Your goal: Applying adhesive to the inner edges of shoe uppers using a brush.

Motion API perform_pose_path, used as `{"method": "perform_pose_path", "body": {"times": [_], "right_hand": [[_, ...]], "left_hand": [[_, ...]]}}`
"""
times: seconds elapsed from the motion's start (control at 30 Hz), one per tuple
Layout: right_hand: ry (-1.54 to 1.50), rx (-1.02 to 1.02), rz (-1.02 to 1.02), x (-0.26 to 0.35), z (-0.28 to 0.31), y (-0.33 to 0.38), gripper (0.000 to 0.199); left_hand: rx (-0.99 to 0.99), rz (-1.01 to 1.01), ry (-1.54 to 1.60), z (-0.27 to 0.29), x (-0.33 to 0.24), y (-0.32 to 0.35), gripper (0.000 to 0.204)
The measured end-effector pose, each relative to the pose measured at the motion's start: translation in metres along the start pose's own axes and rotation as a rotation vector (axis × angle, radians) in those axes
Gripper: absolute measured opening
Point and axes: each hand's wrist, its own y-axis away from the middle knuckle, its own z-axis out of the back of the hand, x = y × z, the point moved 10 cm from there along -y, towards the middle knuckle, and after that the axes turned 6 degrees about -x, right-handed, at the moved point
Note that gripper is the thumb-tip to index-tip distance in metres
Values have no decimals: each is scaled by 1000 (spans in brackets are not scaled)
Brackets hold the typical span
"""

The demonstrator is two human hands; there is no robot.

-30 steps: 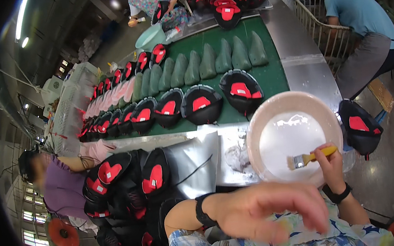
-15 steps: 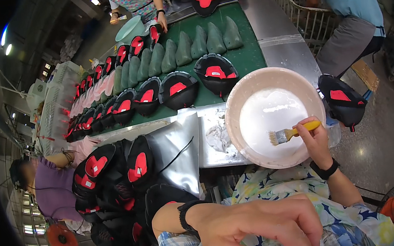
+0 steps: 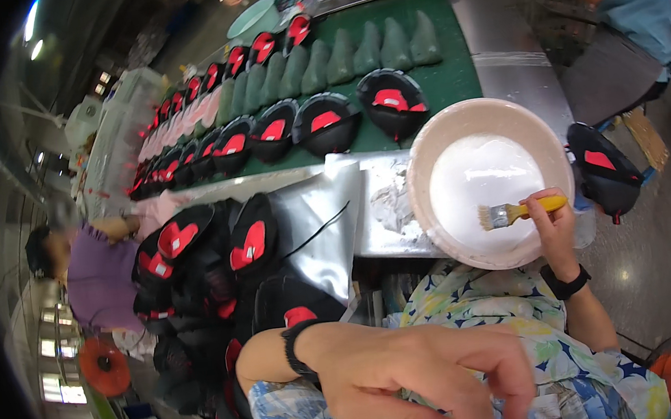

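Note:
My right hand (image 3: 556, 227) pinches a paintbrush (image 3: 505, 215) with a yellow handle and metal band, its pale bristles pointing left. The brush is over a wide pinkish basin (image 3: 421, 147) that holds white liquid; I cannot tell whether the bristles touch it. My left hand (image 3: 430, 367) hangs in front of my lap, fingers bent and apart, nothing visible in it. Left of it is a heap of black shoe uppers (image 3: 252, 234) with red linings. Rows of similar uppers (image 3: 327, 124) and green shoe lasts (image 3: 340, 55) stand on the green table top (image 3: 456, 74).
A single black upper (image 3: 603, 169) sits right of the basin. A person in a blue shirt (image 3: 629, 7) is at the right. Another in purple (image 3: 105, 274) is at the left. Beyond the table, a third person stands by a pale green basin (image 3: 252, 20). An orange fan (image 3: 104, 366) is at lower left.
My view has shifted, so the table and basin appear further right and higher. The brush remains in my right hand. The blue-shirted person's forearm has come up into sight.

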Motion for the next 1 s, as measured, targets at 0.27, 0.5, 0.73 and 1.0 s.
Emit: {"method": "perform_pose_path", "body": {"times": [0.27, 0.5, 0.73, 1.0], "right_hand": [[128, 41, 49, -15, 16, -3, 22], [70, 122, 59, -23, 4, -6, 22], [145, 77, 41, -37, 28, -15, 23], [102, 130, 56, -32, -2, -13, 19]], "left_hand": [[-1302, 603, -908, 81, -124, 208, 65], [-1143, 1320, -1286, -15, -102, 345, 94], [-1816, 842, -1016, -76, -145, 421, 67], [-1306, 1593, -832, 24, -59, 401, 85]]}}
